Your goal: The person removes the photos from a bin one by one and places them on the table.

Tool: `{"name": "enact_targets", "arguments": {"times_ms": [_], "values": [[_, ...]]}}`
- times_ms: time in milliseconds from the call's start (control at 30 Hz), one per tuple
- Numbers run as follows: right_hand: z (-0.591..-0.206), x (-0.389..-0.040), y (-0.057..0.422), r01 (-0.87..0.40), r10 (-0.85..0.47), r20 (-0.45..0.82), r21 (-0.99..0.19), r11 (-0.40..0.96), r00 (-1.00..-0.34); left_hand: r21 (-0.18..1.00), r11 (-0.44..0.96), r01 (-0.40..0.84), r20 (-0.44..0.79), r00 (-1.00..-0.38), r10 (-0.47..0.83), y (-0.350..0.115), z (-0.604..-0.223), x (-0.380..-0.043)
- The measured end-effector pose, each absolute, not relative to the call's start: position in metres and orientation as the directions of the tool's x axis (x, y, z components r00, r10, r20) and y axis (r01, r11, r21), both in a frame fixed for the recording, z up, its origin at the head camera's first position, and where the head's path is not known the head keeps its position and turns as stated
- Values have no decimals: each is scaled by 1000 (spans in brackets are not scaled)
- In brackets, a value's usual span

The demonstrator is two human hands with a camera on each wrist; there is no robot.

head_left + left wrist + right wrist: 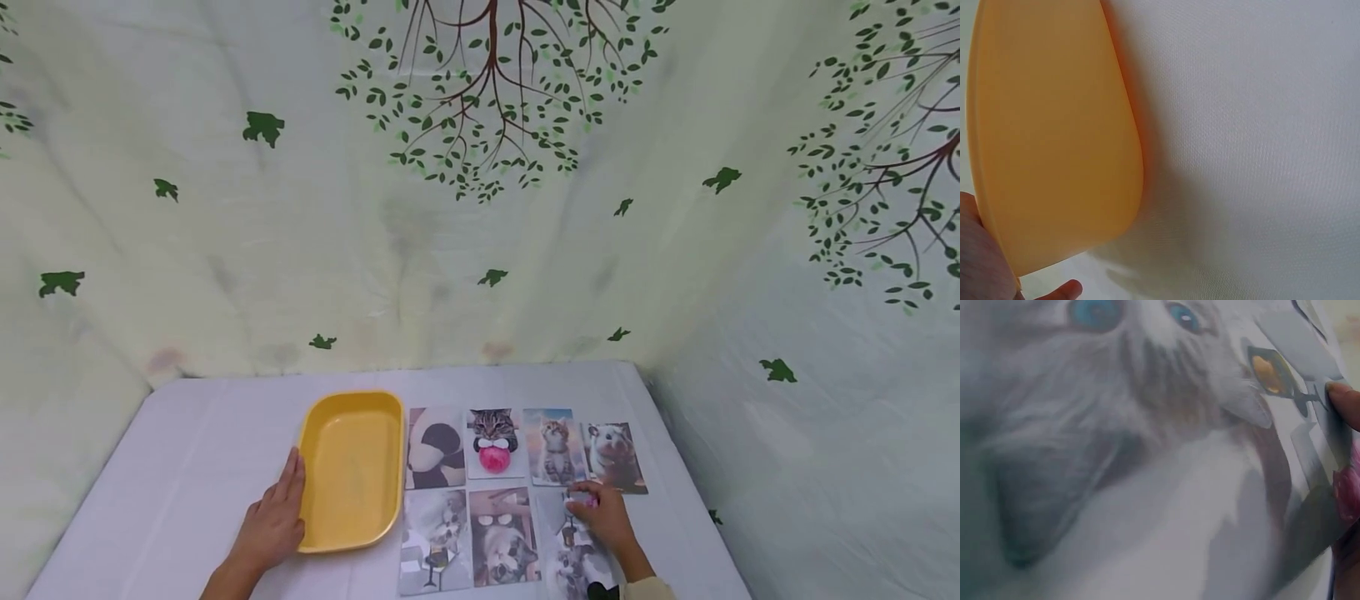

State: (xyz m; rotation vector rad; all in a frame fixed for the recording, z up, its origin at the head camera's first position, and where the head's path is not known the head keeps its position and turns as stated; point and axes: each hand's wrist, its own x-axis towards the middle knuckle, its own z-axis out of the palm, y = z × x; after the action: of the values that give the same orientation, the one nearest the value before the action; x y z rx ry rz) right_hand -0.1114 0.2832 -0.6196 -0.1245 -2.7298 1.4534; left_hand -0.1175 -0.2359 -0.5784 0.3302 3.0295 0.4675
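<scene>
A yellow tray (pixel 351 467) lies on the white-covered table, and my left hand (pixel 272 521) rests along its left rim with straight fingers. In the left wrist view the tray's outer side (pixel 1054 137) fills the left, with part of the hand at its rim. My right hand (pixel 606 517) pinches the upper edge of a cat picture card (pixel 573 571) in the lower row. The right wrist view shows the card (pixel 1166 406) close up, a grey cat with blue eyes, and the thumb (pixel 1346 403) on its face. A pink spot shows by the fingers.
Beside the tray lie a black-and-white card (pixel 437 448), a cat card with a pink ball (pixel 495 443), a kitten card (pixel 555 448) and a hamster card (pixel 617 457). Two grey cat cards (pixel 435 542) (pixel 504 537) lie in front. Behind hangs a leaf-printed curtain (pixel 420 275).
</scene>
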Motion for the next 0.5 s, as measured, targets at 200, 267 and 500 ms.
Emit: {"name": "enact_targets", "arguments": {"times_ms": [200,267,500], "values": [[-627,-106,280,-79,96,185,-755,650,-978,301,933,198,-26,-976,216,-236,-577,-115],[-629,-105,280,-118,90,239,-731,672,-967,306,931,199,-25,-976,216,-236,-576,-116],[-627,-103,277,-250,18,394,-618,745,-919,347,912,217,-6,-972,234,-238,-577,-117]]}}
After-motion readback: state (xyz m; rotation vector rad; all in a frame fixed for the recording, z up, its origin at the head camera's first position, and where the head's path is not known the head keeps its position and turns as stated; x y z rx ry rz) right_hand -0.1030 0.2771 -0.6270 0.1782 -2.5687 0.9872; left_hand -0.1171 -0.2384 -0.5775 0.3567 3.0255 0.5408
